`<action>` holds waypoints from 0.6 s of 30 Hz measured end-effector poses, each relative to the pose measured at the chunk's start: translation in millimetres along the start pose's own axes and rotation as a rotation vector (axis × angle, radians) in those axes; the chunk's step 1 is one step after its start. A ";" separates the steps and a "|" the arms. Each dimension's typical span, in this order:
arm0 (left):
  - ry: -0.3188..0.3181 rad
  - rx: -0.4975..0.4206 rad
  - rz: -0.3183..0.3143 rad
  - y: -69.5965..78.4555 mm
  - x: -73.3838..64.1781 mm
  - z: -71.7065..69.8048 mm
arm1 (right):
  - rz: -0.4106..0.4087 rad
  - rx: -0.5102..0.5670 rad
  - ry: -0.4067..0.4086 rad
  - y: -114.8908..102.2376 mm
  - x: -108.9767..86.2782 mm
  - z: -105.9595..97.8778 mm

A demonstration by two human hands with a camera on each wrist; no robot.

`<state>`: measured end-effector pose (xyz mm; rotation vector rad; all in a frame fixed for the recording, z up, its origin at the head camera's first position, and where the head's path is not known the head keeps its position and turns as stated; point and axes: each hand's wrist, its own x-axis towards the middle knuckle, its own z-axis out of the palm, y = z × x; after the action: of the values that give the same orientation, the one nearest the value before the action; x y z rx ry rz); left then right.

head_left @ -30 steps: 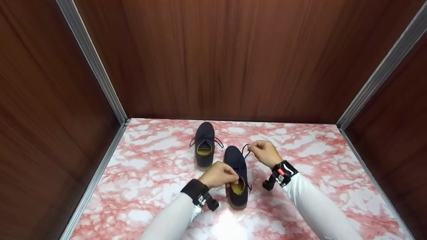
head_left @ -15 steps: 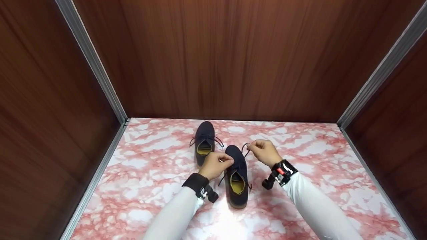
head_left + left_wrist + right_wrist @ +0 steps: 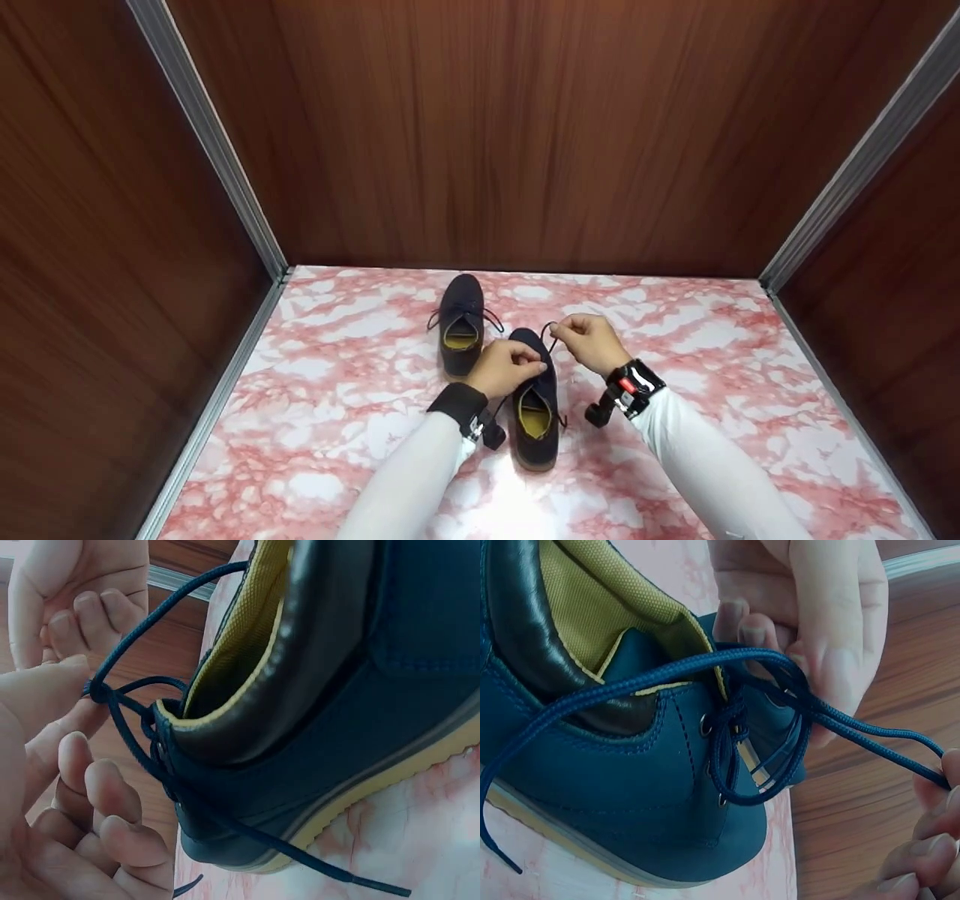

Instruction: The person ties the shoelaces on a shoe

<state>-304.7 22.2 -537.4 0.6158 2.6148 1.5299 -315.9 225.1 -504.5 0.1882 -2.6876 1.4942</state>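
Note:
A dark navy lace-up shoe (image 3: 537,451) with yellow lining stands between my hands, toe away from me. In the head view my left hand (image 3: 508,367) is over its front, thumb and forefinger pinching the blue shoelace (image 3: 667,670) where its strands cross. To the right of the toe, my right hand (image 3: 591,341) pinches the end of a lace loop. That loop stretches between both hands in the right wrist view. One loose lace end hangs down along the shoe's side in the left wrist view.
A matching shoe (image 3: 460,291) with its lace tied stands to the left and farther back. The red-and-white marbled surface (image 3: 337,375) runs to a brown wood-grain panel (image 3: 480,150) at the back, with metal-edged panels on both sides.
My left hand has moved from the shoe's opening up to its left side, then right over the laces. The right hand has barely shifted and keeps its pinch on the lace.

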 end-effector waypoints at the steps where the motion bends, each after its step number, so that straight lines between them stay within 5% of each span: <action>1: -0.005 -0.007 -0.003 0.5 -0.2 0.5 | -0.001 0.002 0.001 -0.3 -0.2 0.6; 18: -0.037 0.015 -0.050 6.0 -4.0 5.0 | -0.008 0.055 -0.009 -4.0 -2.7 -0.3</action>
<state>-298.0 27.5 -535.4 0.5698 2.5958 1.4720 -312.7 223.5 -501.3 0.2092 -2.6512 1.5691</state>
